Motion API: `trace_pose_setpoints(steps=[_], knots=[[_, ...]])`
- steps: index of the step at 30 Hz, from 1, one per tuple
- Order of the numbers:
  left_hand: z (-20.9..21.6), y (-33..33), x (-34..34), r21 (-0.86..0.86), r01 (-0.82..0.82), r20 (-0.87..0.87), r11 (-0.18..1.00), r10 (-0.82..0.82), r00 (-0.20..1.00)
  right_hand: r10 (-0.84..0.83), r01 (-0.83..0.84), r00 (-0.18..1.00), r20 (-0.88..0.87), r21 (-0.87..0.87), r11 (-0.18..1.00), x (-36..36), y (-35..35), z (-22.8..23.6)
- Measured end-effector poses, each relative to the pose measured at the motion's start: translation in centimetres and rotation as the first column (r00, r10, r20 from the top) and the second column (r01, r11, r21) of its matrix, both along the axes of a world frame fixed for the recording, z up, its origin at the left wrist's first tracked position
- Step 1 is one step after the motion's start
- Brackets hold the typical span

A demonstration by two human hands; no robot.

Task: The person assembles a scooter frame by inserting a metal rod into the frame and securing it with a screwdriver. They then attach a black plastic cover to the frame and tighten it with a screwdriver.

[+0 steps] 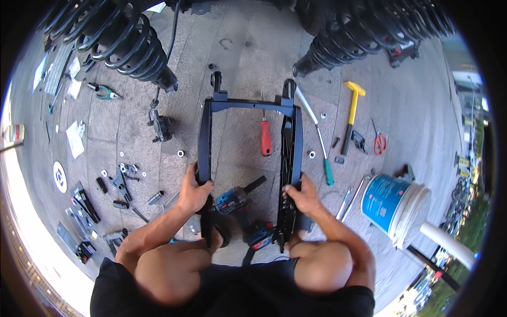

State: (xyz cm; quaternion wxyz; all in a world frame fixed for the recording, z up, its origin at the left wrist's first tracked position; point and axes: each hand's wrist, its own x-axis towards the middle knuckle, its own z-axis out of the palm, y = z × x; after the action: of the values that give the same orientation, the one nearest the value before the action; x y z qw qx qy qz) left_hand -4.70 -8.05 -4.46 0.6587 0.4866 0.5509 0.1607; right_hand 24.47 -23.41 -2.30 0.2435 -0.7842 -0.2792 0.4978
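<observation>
Between my two hands I hold a black U-shaped metal frame, like a motorcycle swingarm, its crossbar with two upright lugs at the far end. My left hand wraps around its left arm, thumb on top. The right arm of the frame is gripped by my right hand in the same way. Both near ends reach down between my bent knees. Beyond the lugs hang two black coil-spring shock absorbers, one on each side, their lower ends apart from the frame. Within the frame's outline, a red-handled screwdriver and a blue cordless impact wrench are seen.
A brake caliper hangs on a cable to the left. Rightward lie a green-handled tool, a yellow hammer, red scissors and a blue-and-white bucket. Green pliers and several loose parts are scattered on the left.
</observation>
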Motion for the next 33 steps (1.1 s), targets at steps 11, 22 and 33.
trace_pose_setpoints(steps=[11,22,33], knots=[[4.4,-6.1,1.5,0.064,-0.052,-0.233,0.997,0.066,0.970,0.001,0.045,0.931,-0.366,0.117,0.992,2.7,-4.3,-2.9],[5.1,-15.0,-2.2,0.055,-0.251,-0.429,0.966,0.250,0.868,0.393,-0.339,0.875,-0.282,0.222,0.914,1.9,-5.8,-2.3],[3.6,-16.1,-5.1,-0.016,-0.522,-0.180,0.853,0.511,0.841,0.470,-0.447,0.837,-0.280,0.147,0.883,-0.8,1.1,-2.3]])
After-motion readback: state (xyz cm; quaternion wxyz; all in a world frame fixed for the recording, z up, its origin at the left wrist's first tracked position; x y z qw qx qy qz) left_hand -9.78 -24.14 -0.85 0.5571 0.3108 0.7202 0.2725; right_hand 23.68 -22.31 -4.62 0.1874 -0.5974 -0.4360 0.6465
